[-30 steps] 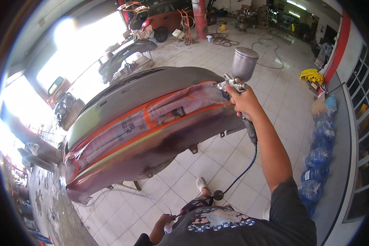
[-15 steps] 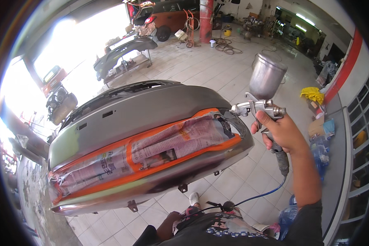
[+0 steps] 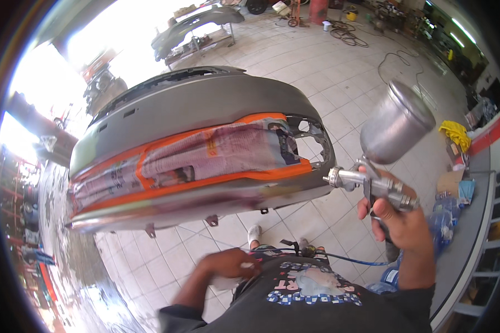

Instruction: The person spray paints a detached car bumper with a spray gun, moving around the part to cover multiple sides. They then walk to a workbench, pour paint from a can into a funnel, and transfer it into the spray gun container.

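My right hand [image 3: 400,222] is closed round the handle of a silver spray gun [image 3: 355,180], its metal paint cup [image 3: 397,122] tilted above it. The nozzle points left, just off the right end of a car bumper [image 3: 205,100]. The bumper is grey with pale green patches. Pinkish newspaper [image 3: 233,144] covers its middle opening, edged with orange masking tape [image 3: 144,166]. A blue air hose [image 3: 350,259] runs from below the gun across my waist. My left hand [image 3: 233,262] is closed in front of my waist, where the hose ends at its fingers; their grip is partly hidden.
Another dark bumper [image 3: 205,25] rests on a stand at the back. A loose hose [image 3: 347,36] lies coiled on the tiled floor [image 3: 350,94]. Along the right wall are a yellow cloth [image 3: 455,136], a cardboard box [image 3: 453,183] and plastic bottles [image 3: 444,213].
The view has shifted, with the bumper now higher in it. The spray gun is nearer and lower, past the bumper's right end. My left hand has risen in front of my waist.
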### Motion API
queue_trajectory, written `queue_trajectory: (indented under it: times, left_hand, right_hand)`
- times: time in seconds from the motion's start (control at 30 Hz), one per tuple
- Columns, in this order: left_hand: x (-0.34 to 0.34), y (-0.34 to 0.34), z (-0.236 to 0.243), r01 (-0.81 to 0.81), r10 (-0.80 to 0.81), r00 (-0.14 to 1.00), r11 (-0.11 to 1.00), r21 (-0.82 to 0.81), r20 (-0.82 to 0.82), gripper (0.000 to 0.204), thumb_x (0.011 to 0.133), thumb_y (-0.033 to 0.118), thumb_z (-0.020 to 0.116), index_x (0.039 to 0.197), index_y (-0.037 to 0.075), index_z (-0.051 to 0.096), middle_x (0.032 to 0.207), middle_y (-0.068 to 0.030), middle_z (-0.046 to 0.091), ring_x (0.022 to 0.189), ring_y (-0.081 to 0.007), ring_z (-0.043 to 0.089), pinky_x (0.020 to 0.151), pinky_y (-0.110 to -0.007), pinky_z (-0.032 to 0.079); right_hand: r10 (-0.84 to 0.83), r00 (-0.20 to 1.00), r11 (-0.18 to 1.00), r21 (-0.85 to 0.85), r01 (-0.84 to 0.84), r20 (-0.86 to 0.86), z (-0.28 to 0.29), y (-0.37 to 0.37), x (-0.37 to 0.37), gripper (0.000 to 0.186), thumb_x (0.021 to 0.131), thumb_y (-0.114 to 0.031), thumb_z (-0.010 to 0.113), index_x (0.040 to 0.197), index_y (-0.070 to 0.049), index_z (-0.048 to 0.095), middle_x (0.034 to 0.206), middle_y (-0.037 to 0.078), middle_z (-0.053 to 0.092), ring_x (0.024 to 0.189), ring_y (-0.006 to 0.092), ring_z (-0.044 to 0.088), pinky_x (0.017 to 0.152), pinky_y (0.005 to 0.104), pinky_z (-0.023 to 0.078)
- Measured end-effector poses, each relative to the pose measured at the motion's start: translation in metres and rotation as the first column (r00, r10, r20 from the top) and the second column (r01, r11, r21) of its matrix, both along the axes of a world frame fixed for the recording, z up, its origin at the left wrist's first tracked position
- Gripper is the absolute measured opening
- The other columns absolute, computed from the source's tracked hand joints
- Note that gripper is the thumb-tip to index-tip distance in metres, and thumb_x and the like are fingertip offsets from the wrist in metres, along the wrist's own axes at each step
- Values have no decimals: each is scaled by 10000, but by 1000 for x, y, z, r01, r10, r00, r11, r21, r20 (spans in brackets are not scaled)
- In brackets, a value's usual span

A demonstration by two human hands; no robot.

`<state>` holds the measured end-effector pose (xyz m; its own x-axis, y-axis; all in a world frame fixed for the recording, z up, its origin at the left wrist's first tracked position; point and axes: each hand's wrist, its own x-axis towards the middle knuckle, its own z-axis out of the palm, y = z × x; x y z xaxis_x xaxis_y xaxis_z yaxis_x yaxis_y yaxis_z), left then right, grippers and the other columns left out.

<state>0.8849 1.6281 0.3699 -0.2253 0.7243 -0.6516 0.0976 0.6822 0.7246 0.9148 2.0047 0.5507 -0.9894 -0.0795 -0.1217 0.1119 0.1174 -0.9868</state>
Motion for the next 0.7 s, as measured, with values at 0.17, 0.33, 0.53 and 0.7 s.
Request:
queue_trajectory:
  times: [0.17, 0.33, 0.53, 0.7]
  left_hand:
    - [-52, 15, 223, 22, 49, 673, 996, 86, -738, 308, 818, 162, 763, 1123, 128, 773, 943, -113, 774, 860, -313, 742, 758, -406, 580]
    - [-170, 63, 204, -269, -209, 302, 917, -293, -930, 260, 897, 157, 649, 1112, 52, 749, 1139, -193, 714, 1106, -365, 671, 992, -466, 522]
    - [-224, 65, 135, -224, -375, 464, 827, -516, -802, 318, 901, 190, 636, 1149, 15, 732, 1161, -202, 689, 1136, -354, 665, 1016, -446, 519]
    - [-214, 71, 120, -170, -443, 438, 814, -556, -782, 259, 899, 155, 650, 1089, 9, 747, 1189, -183, 675, 1167, -342, 649, 1025, -437, 510]
  right_hand:
    - [-102, 995, 994, -37, 102, 21, -40, 45, 38, 704, 967, -480, 694, 1496, -58, 497, 846, 138, 657, 459, 84, 494, 419, 220, 419]
    - [-197, 980, 978, -68, 199, 38, -63, 71, 70, 673, 984, -462, 684, 1485, -49, 510, 832, 117, 657, 450, 70, 488, 402, 208, 396]
    - [-345, 937, 932, -102, 348, 47, -77, 88, 96, 617, 996, -394, 691, 1476, -44, 528, 813, 89, 660, 446, 60, 480, 398, 202, 393]
    - [-392, 917, 909, -124, 398, 72, -79, 83, 98, 602, 1004, -376, 687, 1479, -46, 521, 817, 88, 666, 454, 60, 493, 397, 205, 395]
